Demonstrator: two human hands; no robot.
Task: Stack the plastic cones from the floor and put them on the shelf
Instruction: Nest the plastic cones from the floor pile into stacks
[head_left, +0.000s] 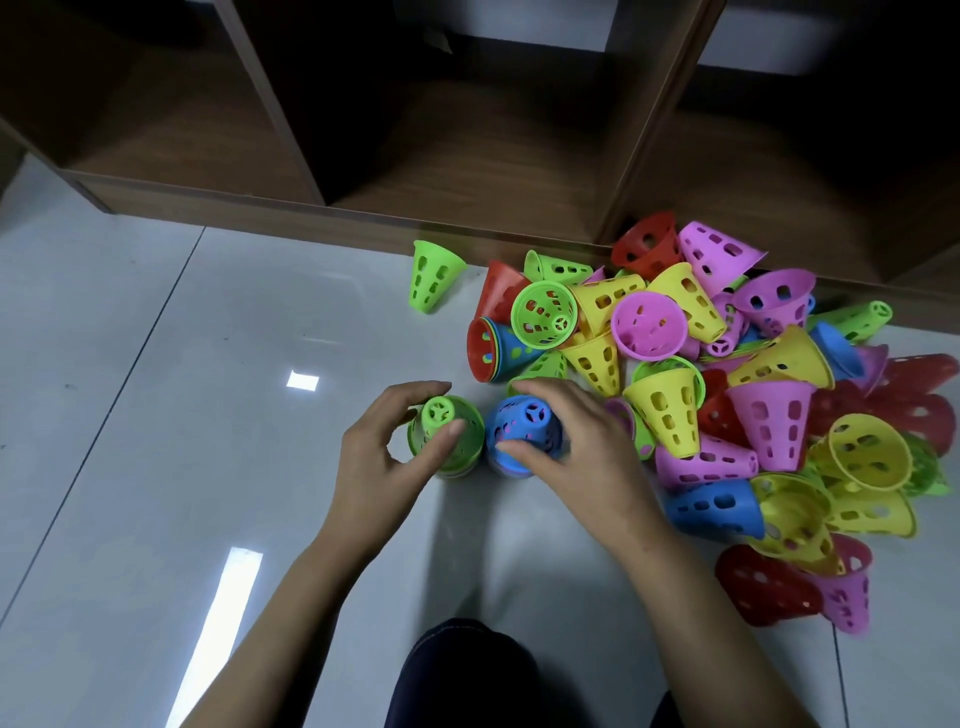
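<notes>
Glossy white floor tiles (130, 338) mirror bright lights before a dark wooden shelf unit (311, 210). The left hand (374, 462) grips a green-topped cone stack (439, 413) and the right hand (582, 447) grips a blue-topped cone stack (524, 415), both upright beside a multicoloured heap of perforated plastic cones (649, 325).

Playroom: cubby shelf (519, 171), toy cones (649, 325)

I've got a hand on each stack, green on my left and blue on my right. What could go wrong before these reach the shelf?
1. The green stack and blue stack stand almost touching; lifting one with the left hand or right hand could tip the other.
2. The loose pile lies close beside the right hand; a careless sweep may scatter it.
3. The lone green cone near the shelf could be missed.
</notes>
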